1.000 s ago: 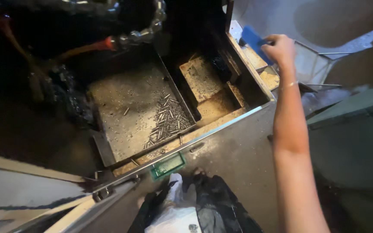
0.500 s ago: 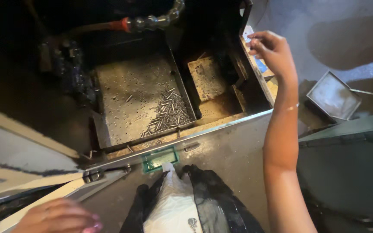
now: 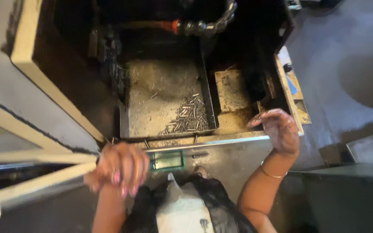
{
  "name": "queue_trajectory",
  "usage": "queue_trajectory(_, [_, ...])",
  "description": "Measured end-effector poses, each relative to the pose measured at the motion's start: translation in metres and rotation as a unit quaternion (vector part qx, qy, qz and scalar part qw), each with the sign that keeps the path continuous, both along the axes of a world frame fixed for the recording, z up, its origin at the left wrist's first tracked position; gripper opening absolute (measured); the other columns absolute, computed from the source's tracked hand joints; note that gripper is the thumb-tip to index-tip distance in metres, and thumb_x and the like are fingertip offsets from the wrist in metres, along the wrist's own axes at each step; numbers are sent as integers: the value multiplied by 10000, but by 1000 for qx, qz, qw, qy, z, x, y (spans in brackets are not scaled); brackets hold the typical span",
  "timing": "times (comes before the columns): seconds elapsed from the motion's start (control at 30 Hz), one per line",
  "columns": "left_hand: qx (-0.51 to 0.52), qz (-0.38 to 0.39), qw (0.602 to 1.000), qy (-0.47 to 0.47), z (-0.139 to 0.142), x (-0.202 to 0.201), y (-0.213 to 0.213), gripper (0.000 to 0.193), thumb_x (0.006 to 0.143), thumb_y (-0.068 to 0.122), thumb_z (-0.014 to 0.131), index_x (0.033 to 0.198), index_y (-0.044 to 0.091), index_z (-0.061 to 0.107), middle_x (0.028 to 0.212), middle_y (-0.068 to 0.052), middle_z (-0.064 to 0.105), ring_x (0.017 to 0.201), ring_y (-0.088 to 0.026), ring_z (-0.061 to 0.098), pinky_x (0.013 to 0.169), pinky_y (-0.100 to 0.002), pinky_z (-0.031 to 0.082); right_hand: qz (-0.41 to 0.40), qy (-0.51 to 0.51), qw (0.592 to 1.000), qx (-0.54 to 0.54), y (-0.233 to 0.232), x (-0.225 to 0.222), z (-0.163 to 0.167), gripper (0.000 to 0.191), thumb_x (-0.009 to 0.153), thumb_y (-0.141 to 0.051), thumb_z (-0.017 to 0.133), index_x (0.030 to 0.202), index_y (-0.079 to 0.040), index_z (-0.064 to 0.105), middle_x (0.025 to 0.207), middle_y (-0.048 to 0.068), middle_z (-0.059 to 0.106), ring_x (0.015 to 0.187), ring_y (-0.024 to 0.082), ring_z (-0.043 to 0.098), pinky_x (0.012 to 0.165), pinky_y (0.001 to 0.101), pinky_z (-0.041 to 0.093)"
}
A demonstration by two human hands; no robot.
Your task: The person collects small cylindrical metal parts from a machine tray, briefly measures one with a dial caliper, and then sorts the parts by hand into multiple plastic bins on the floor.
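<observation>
The left hand [image 3: 119,168] is at the lower left of the frame. It is closed around the end of a pale door bar [image 3: 35,157], right at the front edge of the machine. The right hand [image 3: 277,129] is at the right of the middle. It is open, fingers spread, and holds nothing. It hangs just above the machine's front edge, near a tan block [image 3: 232,90].

It looks like the door step is in hand, with the left hand doing the holding. Moving the door would call for a firm grip on the bar and a free right hand kept out of the way.

In the middle sits a flat metal tray [image 3: 160,99]. Its floor is dusty with grit, and a heap of small metal pins [image 3: 188,118] lies in its lower right corner. A bendy hose [image 3: 212,23] hangs above the tray.
</observation>
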State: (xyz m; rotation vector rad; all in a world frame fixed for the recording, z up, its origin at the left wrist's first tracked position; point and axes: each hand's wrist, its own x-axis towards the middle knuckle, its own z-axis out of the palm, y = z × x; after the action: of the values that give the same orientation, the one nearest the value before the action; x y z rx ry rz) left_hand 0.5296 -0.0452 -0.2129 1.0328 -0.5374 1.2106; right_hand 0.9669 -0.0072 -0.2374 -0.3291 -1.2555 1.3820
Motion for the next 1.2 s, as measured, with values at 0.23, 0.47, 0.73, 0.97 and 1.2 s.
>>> queue_trajectory(0.23, [-163,124,978,-35,-33,24,32,355,949,423,702,1150,130,687,766,6,598,705,-171,559,671,-336,444,-183,-359,914,-41,33,-4,29,386,1087,-257,535,1308,52,607,1161,161,731,1114,249,692,1017,357,524])
queue_trajectory(0.47, [-290,250,922,-62,-64,36,24,396,1026,461,605,1164,91,591,879,-37,518,825,-203,493,765,-359,410,-206,-631,748,1,33,-24,52,373,1018,-297,595,1336,-103,623,1032,147,769,977,236,753,852,333,559])
queue_trajectory(0.73, [-378,266,882,-89,-61,17,18,371,1098,428,501,1120,64,569,897,-57,522,846,-223,486,775,-369,407,-113,-740,656,94,40,-22,11,422,893,-332,588,1280,-176,650,997,149,760,881,351,736,783,476,572])
queue_trajectory(0.97, [-388,266,881,-46,-57,12,32,377,1078,384,489,1155,35,610,921,-96,603,889,-257,554,802,-388,452,-119,-760,629,109,39,-22,0,465,900,-441,638,1244,-127,631,1107,156,734,1011,377,695,836,482,556])
queue_trajectory(1.2, [-406,326,851,70,-56,4,42,385,1064,333,490,1160,-20,612,975,-132,672,904,-263,659,791,-371,550,-115,-742,650,116,37,-27,7,471,878,-413,643,1278,-165,625,1102,98,756,1045,343,693,911,484,493])
